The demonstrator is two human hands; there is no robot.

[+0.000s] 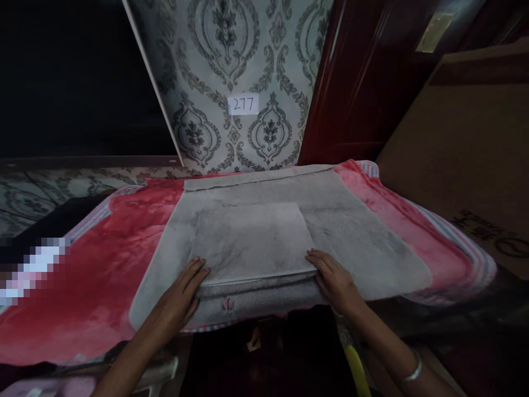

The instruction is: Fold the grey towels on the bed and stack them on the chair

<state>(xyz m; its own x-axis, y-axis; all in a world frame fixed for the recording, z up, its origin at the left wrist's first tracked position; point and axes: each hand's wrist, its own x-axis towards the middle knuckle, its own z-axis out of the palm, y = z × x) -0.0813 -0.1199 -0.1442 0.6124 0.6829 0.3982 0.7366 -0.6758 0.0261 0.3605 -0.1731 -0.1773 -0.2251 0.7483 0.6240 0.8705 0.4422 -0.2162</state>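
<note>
Two hands at the near corners of a folded gray cloth

The folded gray cloth point(252, 237) lies at the center, on a wider gray cloth point(363, 248) spread over a red blanket point(136, 237). At its seven o'clock corner, the left hand point(184, 295) rests open, fingers extended. At four o'clock, the right hand point(334, 280) touches the other corner, fingers loosely bent; whether it grips, I cannot tell. A card point(243, 103) reading "277" sits at twelve o'clock, a cardboard box point(463, 149) at two.
</note>
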